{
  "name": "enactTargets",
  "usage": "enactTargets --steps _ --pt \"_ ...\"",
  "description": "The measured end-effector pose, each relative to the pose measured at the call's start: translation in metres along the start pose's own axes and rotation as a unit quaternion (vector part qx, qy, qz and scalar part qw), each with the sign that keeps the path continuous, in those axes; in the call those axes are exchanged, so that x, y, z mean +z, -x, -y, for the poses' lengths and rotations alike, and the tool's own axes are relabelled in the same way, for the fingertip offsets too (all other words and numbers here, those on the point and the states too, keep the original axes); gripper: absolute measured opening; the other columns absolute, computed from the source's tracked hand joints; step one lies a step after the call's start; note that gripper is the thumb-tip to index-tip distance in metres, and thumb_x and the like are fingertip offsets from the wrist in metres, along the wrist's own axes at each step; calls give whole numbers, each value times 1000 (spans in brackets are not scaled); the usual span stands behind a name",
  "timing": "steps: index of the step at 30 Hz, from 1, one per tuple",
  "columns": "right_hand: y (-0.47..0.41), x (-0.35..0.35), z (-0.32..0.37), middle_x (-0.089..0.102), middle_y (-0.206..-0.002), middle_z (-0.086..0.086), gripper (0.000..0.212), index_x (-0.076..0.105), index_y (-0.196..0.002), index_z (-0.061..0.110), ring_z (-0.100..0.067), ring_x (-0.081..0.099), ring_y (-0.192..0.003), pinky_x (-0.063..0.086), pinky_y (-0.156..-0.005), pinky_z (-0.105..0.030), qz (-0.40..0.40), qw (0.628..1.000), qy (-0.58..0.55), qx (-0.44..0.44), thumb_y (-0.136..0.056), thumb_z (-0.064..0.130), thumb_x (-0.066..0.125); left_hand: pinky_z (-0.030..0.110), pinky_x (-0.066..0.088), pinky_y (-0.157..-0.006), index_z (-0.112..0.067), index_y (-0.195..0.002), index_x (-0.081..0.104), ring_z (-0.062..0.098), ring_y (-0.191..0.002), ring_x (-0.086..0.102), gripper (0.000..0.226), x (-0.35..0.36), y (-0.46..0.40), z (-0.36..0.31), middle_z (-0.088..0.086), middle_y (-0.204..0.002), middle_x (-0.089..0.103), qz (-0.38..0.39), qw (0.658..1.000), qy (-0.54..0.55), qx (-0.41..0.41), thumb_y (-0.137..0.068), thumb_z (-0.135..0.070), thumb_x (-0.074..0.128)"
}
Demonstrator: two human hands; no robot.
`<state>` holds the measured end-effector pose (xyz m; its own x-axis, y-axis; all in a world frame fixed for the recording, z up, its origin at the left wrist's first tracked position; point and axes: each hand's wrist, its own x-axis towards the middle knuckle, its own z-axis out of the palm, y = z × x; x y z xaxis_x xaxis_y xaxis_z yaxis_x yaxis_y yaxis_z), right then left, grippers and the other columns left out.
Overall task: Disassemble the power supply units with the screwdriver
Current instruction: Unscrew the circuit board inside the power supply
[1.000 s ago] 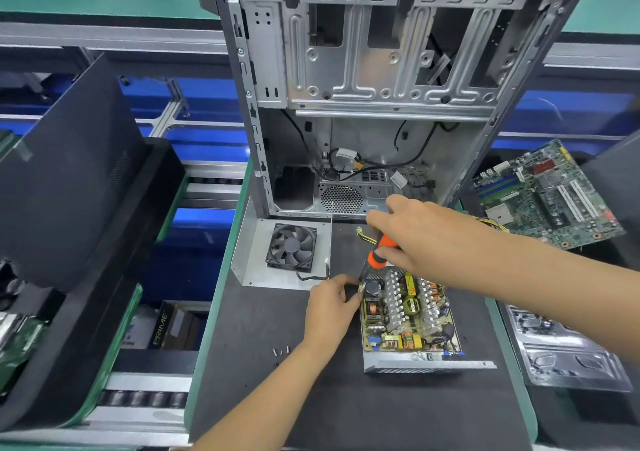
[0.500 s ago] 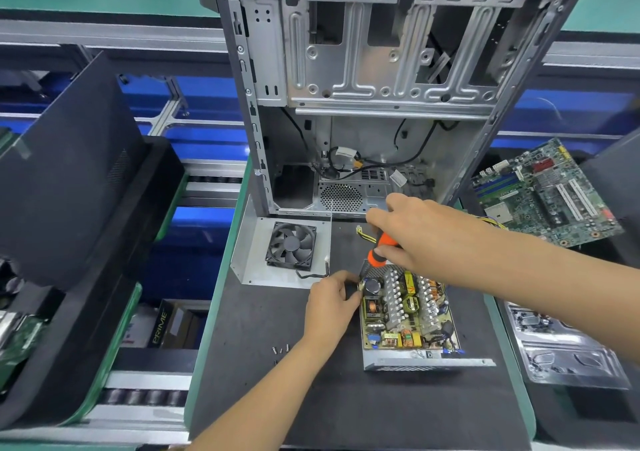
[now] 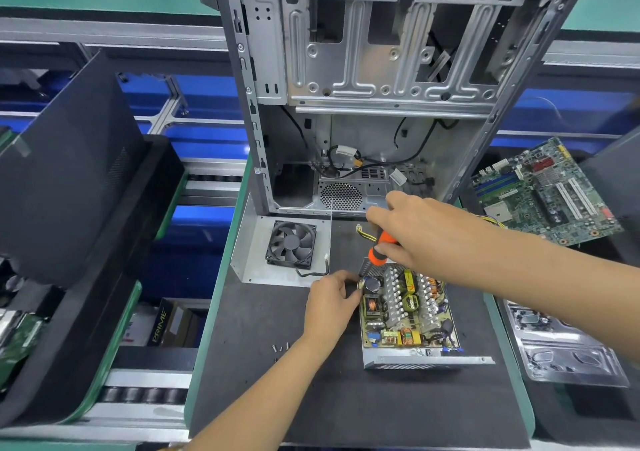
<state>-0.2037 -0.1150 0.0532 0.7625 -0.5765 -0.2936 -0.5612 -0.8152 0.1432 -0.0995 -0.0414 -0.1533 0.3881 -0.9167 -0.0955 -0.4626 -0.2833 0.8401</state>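
The tall open grey steel computer case (image 3: 374,79) stood upright at the back of the dark bench mat (image 3: 346,398), its open side facing you. Just in front of it, right of centre on the mat, lay the task's piece: the opened silver-walled power supply unit with its exposed yellow-green board (image 3: 407,312). Its long axis ran away from you toward the case, leaning slightly left at the far end, with the perforated near wall facing you. Both your hands worked its far left corner. Your right hand (image 3: 412,232) came in from the right, above the unit, clenched around the orange-and-black screwdriver (image 3: 379,248); the tool pointed steeply down and a little left, its tip hidden at that corner. Your left hand (image 3: 330,306) came from below on the unit's left, fingers curled and pinching at the corner by the dark round capacitor (image 3: 372,284); what it pinched, I could not tell. The left hand sat lower and closer to the wall; the right carried the driving axis. The black square fan (image 3: 291,243) lay on a grey plate to the left. A few small loose screws (image 3: 281,347) lay nearest you.
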Motion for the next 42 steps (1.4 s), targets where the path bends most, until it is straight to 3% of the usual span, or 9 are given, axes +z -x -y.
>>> enactTargets --steps 13,17,23,27,30,32,35,39,42 --pt "-3 4 2 33 -92 -2 25 43 -115 16 -20 40 -63 36 -57 -30 -7 1000 9 -15 -99 35 44 27 36 -55 -22 -102 72 9 -47 37 16 -1 0 -1 -7 -47 35 6 1000 1 5 -86 -19 69" --pt "-6 5 5 32 -89 -1 36 43 -115 16 -26 46 -70 36 -59 -33 -11 999 6 -30 -98 48 40 26 32 -53 -22 -99 73 9 -46 36 13 -1 0 -1 -7 -46 33 3 1000 5 8 -86 -20 69" --pt "-9 5 1 39 -59 2 67 53 -83 13 -15 35 -48 22 -43 -28 -43 998 39 7 -90 66 13 27 33 -53 -18 -99 73 9 -46 37 13 0 0 -3 -7 -45 34 -2 1000 3 16 -91 -19 64" --pt "-15 5 9 33 -58 1 49 48 -84 16 -21 33 -52 17 -43 -27 -53 995 83 -8 -98 56 24 27 37 -57 -15 -102 73 17 -52 45 16 1 -2 -4 -7 -44 34 0 1000 -15 19 -91 -17 62" --pt "-21 5 11 50 -71 -3 37 42 -86 18 -24 38 -59 16 -44 -28 -60 994 82 -27 -101 49 29 26 38 -58 -15 -102 74 21 -72 53 16 1 -2 -5 2 -48 44 2 1000 -18 21 -92 -16 62" --pt "-23 4 11 58 -83 -6 37 49 -93 16 -27 44 -65 16 -44 -28 -56 994 90 -40 -101 47 30 26 38 -56 -16 -102 74 14 -64 52 16 1 -1 -5 -3 -43 40 2 1000 -17 23 -91 -17 62" --pt "-24 0 4 50 -78 -5 37 51 -107 14 -26 41 -65 21 -44 -29 -18 994 92 -60 -102 44 31 24 37 -55 -15 -100 74 3 -47 45 14 1 -1 -5 -10 -39 34 4 1000 -18 17 -91 -17 63" --pt "-22 -5 -9 44 -107 0 21 45 -118 23 -22 49 -88 33 -53 -31 80 985 82 -126 -101 35 41 21 31 -50 -16 -95 72 2 -47 44 10 1 0 -7 -8 -40 37 -1 1000 -22 18 -90 -18 64" --pt "-19 -8 -18 34 -120 4 38 41 -125 31 -17 31 -88 43 -62 -34 107 975 117 -153 -94 12 51 18 28 -48 -15 -92 66 6 -47 43 6 1 2 -11 -10 -45 35 -26 998 -29 44 -92 -20 63"
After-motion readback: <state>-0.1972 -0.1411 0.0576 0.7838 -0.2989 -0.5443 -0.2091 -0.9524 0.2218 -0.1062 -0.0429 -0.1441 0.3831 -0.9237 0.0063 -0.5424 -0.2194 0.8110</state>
